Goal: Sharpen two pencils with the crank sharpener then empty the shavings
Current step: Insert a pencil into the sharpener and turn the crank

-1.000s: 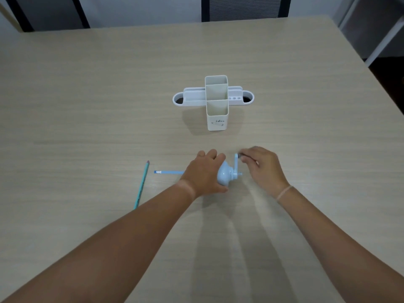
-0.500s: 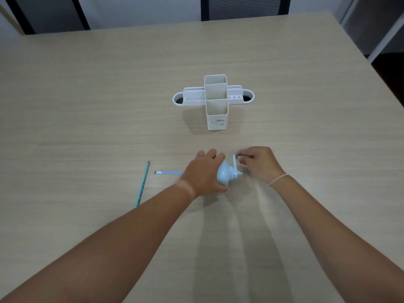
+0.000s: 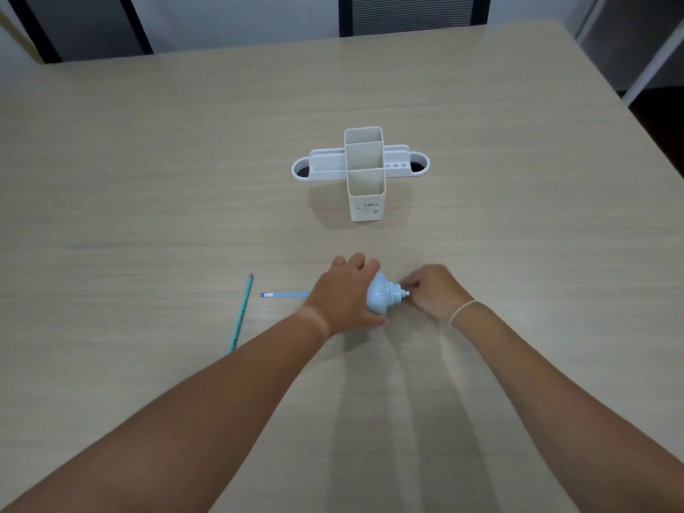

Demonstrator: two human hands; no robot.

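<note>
A light blue crank sharpener (image 3: 381, 296) lies on the wooden table (image 3: 148, 179) near its middle front. My left hand (image 3: 342, 294) is clamped over its left part and holds it down. A light blue pencil (image 3: 285, 294) sticks out to the left from under that hand, its eraser end showing; its tip is hidden. My right hand (image 3: 431, 290) is closed at the sharpener's right end, where the crank handle is hidden by the fingers. A second, teal pencil (image 3: 241, 313) lies loose on the table to the left.
A white desk organiser (image 3: 364, 172) with tall open compartments stands behind the sharpener toward the table's centre. A dark chair back (image 3: 407, 12) is at the far edge. The table's right edge runs diagonally at the upper right.
The crank handle pointed up and was visible before; now my right hand has swung it down and toward me, out of sight. My left hand and both pencils stayed in place.
</note>
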